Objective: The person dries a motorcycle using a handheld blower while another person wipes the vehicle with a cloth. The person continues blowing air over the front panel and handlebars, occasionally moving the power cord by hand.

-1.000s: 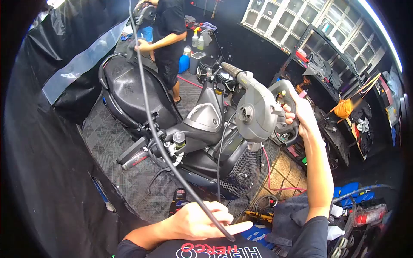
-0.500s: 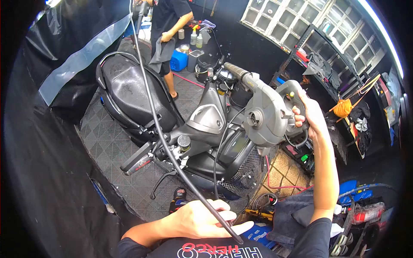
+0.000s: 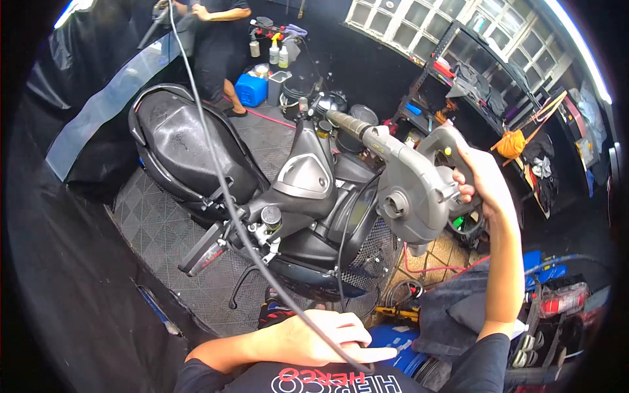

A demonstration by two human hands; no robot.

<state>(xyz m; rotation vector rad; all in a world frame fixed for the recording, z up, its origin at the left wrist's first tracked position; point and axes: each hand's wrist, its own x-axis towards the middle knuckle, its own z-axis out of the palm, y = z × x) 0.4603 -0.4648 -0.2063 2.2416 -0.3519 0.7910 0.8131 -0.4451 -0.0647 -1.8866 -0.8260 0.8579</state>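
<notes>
My right hand [image 3: 481, 177] grips the rear handle of a grey blower [image 3: 419, 196], held up at the right. Its long tapered nozzle [image 3: 347, 123] points to the upper left, over the front part of a motor scooter [image 3: 304, 173]. My left hand [image 3: 321, 337] is near my chest, fingers curled and the index finger stretched to the right. A thin black cord [image 3: 342, 262] runs from the blower down to this hand. A thicker-looking cable [image 3: 226, 187] crosses the view from the top and passes over the fingers. The scooter's black seat [image 3: 190, 150] looks wet.
Another person [image 3: 219, 52] stands beyond the seat, holding a dark thing. Spray bottles [image 3: 274, 51], a blue jug [image 3: 251, 90] and buckets are at the back. Shelves [image 3: 432, 72] line the right wall. A red hose [image 3: 268, 119] lies on the tiled floor [image 3: 154, 209]. Black curtains hang left.
The view has shifted, and the blower sits slightly lower and further right. The other person has moved left and now has both hands raised near the dark thing.
</notes>
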